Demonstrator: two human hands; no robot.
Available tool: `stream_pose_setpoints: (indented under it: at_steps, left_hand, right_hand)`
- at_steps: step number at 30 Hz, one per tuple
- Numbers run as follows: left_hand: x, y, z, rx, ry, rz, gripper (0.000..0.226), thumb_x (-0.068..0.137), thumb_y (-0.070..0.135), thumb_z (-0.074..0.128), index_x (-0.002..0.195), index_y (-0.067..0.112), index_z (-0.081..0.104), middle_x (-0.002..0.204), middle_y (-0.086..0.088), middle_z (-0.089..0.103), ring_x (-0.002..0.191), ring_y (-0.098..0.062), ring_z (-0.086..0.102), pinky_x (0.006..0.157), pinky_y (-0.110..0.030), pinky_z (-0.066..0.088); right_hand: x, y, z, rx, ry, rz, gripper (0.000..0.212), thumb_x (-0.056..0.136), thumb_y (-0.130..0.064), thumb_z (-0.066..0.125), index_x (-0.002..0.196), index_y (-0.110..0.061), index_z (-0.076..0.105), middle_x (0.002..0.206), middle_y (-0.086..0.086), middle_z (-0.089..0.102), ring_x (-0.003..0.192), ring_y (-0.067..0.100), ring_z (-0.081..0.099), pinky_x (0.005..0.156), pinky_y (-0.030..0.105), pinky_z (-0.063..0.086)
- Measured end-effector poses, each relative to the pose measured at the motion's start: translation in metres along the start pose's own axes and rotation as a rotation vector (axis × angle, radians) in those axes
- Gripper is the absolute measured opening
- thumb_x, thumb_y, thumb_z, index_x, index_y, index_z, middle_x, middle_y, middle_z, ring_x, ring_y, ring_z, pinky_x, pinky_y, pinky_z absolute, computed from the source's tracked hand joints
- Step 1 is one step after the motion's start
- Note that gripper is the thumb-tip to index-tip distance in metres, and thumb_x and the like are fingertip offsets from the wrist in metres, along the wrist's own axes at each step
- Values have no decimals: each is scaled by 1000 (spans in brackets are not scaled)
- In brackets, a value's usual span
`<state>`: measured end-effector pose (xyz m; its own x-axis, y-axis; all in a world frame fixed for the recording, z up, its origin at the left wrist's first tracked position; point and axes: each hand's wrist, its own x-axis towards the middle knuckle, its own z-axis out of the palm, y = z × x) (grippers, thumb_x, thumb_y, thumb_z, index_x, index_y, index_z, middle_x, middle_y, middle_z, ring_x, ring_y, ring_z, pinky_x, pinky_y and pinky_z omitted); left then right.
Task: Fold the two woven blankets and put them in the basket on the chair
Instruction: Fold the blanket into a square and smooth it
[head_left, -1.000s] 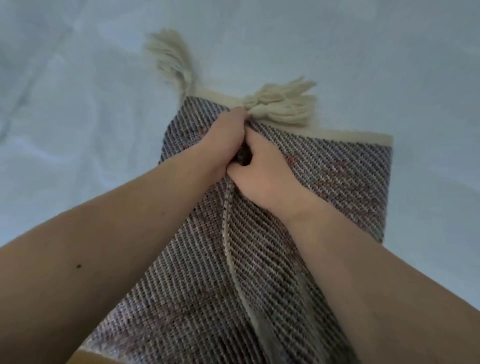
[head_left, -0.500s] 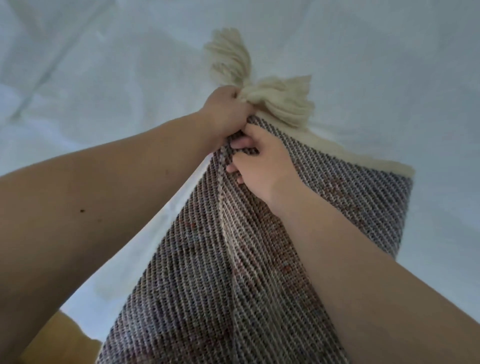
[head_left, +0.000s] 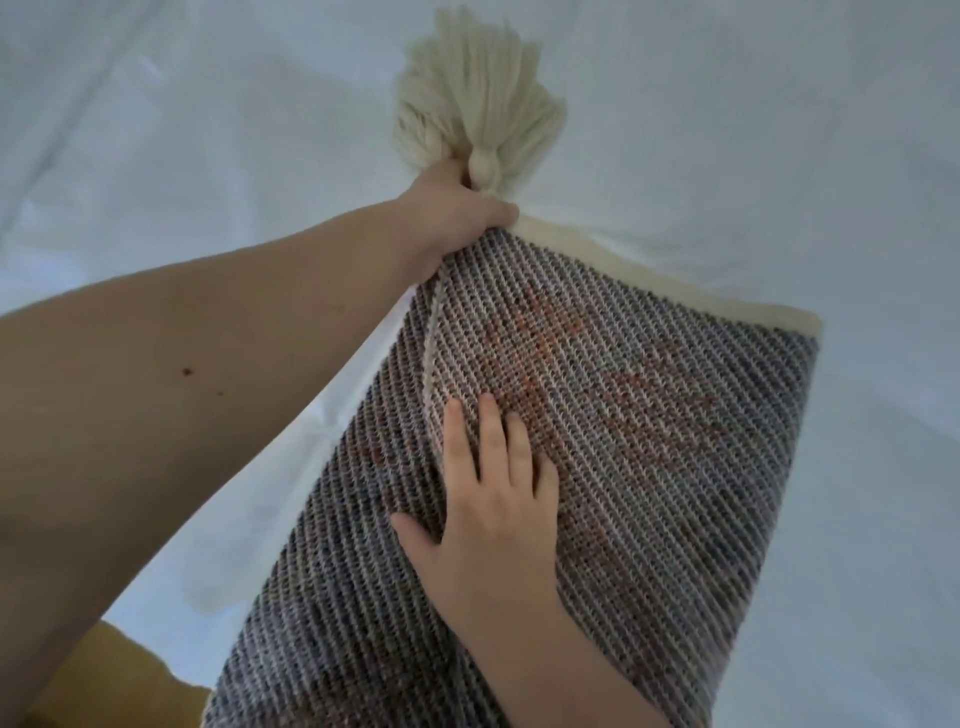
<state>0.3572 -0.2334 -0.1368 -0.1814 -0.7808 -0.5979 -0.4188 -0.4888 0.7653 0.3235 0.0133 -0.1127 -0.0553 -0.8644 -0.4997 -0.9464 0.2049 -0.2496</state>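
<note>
The left hand (head_left: 457, 208) is gripping the woven blanket (head_left: 623, 441) at its tasselled corner, while the right hand (head_left: 493, 514) is lying flat, fingers straight, on the weave. White sheeting (head_left: 156, 156) is spreading behind; a yellow object (head_left: 119, 675) is showing at lower left.

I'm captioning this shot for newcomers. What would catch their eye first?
First the cream tassel at top centre, fanned over the white sheet, with the left hand gripping the blanket corner just under it. Then the grey woven blanket with orange streaks, filling the middle and right, where the right hand lies flat on it.
</note>
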Motion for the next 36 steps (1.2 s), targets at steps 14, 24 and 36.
stream_pose_setpoints:
  at_steps: [14, 24, 36]
  left_hand:
    - [-11, -18, -10, -120, -15, -72, 26, 89, 35, 74, 103, 14, 68, 97, 0, 73, 83, -8, 71, 65, -19, 56]
    - [-36, -49, -19, -362, -285, -216, 39, 101, 38, 55, 128, 11, 63, 117, -10, 73, 109, -25, 70, 96, -41, 55]
    - [-78, -60, -26, -286, -328, -227, 32, 99, 33, 60, 116, 6, 66, 93, -12, 75, 77, -25, 69, 69, -34, 59]
  right_hand:
    - [140, 42, -76, -94, 90, -28, 72, 99, -62, 27, 158, -29, 4, 166, 3, 0, 152, 27, -2, 120, 51, 6]
    - [169, 32, -78, -23, 161, -169, 73, 94, -59, 43, 156, -29, 19, 156, 1, 33, 145, 26, 24, 117, 50, 15]
    - [185, 23, -88, 306, 289, -196, 45, 89, -41, 66, 129, -21, 57, 121, -2, 65, 113, 20, 59, 96, 34, 44]
